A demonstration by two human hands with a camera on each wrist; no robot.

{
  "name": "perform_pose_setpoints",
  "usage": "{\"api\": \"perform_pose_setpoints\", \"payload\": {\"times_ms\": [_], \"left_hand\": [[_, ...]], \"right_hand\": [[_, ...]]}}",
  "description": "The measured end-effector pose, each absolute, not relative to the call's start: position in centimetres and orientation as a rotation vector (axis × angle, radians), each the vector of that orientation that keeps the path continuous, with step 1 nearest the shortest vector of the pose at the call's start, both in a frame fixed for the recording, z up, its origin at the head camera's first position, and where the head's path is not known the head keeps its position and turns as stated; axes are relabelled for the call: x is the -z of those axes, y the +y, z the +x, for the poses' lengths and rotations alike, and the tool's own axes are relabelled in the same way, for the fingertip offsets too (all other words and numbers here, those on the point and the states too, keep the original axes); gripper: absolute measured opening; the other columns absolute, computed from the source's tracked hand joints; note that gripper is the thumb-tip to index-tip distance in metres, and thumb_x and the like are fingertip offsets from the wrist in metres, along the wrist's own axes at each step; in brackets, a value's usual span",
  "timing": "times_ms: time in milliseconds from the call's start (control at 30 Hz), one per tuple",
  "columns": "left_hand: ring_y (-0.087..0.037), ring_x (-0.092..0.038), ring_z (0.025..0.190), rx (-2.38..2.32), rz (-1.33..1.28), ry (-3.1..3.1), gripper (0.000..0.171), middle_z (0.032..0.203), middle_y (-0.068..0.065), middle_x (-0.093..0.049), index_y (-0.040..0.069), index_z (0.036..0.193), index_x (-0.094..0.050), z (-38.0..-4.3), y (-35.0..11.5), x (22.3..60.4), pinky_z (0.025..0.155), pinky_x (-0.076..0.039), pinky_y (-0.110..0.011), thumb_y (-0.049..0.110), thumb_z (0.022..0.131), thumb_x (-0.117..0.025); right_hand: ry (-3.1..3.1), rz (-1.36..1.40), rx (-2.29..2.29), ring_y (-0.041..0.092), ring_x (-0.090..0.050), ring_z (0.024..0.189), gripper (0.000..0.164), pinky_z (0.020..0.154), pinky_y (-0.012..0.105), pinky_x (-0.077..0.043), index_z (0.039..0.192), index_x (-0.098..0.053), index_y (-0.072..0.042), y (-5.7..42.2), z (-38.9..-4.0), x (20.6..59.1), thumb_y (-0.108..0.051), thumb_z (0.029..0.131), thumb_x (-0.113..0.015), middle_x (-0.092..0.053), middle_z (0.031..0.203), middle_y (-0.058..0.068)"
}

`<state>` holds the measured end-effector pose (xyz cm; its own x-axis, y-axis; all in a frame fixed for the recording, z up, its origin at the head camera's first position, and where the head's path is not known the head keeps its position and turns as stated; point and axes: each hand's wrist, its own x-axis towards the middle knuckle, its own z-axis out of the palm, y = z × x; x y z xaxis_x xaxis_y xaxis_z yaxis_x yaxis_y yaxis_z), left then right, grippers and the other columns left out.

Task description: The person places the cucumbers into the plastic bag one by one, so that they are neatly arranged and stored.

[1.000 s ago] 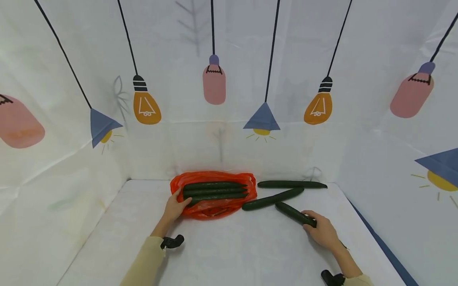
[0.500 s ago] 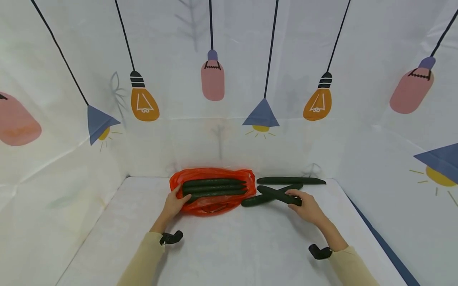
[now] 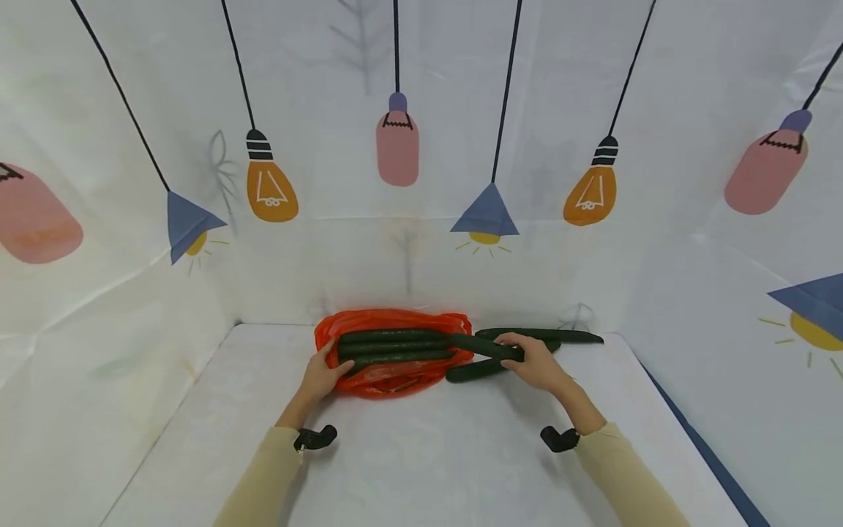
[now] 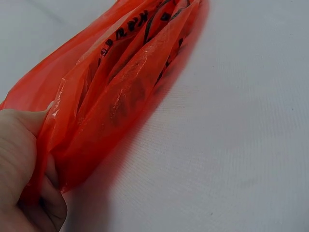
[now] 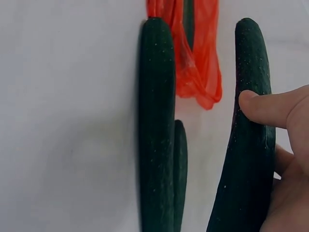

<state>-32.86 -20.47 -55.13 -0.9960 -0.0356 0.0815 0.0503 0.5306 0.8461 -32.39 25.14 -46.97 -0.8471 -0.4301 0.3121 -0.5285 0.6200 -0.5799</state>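
A red plastic bag [image 3: 385, 386] lies at the back of the table with several dark green cucumbers [image 3: 394, 347] side by side in it. My left hand [image 3: 320, 377] grips the bag's left edge; in the left wrist view, thumb and curled fingers pinch the crumpled red film [image 4: 111, 101]. My right hand [image 3: 536, 364] holds a cucumber [image 3: 482, 345] near one end, thumb on one side as the right wrist view shows. The held cucumber's far tip is over the bag's right edge. Two more cucumbers, one slanted [image 3: 470, 372] and one straight [image 3: 569, 336], lie right of the bag.
The white table [image 3: 421, 461] meets a white sheet wall [image 3: 421, 271] printed with lamps right behind the bag. Sheets also close in the left and right sides. A dark wrist-worn camera piece [image 3: 560, 439] juts from each wrist.
My right hand has lifted the cucumber and carried it leftward, over the slanted cucumber, until its tip reaches the bag. My left hand has stayed at the bag's left edge.
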Motion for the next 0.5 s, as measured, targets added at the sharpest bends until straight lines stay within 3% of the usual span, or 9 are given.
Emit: {"api": "perform_pose_setpoints", "payload": {"times_ms": [500], "left_hand": [[-0.042,-0.033,0.135,1.453,-0.032,-2.687,0.081,0.148,-0.029,-0.034,-0.002,0.152,-0.022,-33.0,-20.4,55.2,0.109,-0.026,-0.054,0.021,0.091,-0.069]], "right_hand": [[-2.744,0.864,-1.042,0.024,-0.061,0.103,0.034,0.090,0.046,-0.049,0.116,-0.066,-0.011,20.0,-35.9,45.9,-0.003,0.084,-0.074,-0.067,0.112,0.004]]}}
